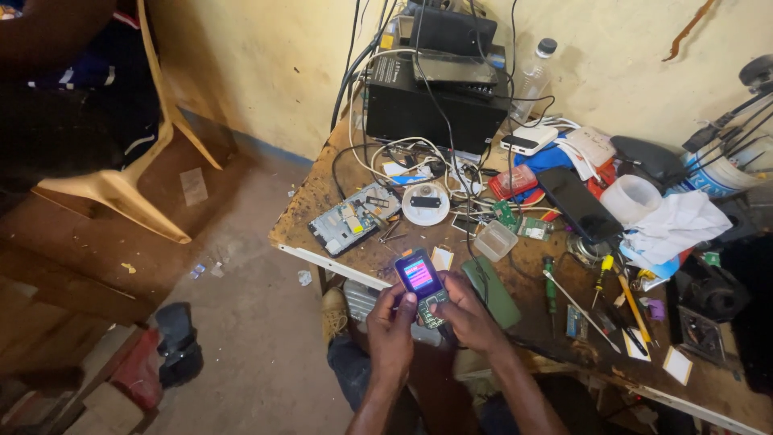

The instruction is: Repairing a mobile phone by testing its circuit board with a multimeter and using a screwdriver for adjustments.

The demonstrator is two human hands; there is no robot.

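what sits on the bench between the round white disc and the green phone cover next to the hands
In the head view, a small clear plastic box sits between the round white disc and the green phone cover, with a black cable running past it.

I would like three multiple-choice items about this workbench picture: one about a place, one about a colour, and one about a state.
1. Where does the opened tablet with bare circuit boards lie?
A. On the floor beside the shoe
B. On the workbench, near its left edge
C. On top of the black box

2. What colour is the flat case on the bench just beside the right hand?
A. Green
B. Yellow
C. White

3. What is the state of the small keypad phone?
A. Its screen is dark
B. It lies untouched on the bench
C. Its screen is lit, and both hands hold it

Answers:
1 B, it rests on the wooden top close to the left edge.
2 A, its surface is plainly green.
3 C, the screen glows pink and the left hand and right hand grip the phone.
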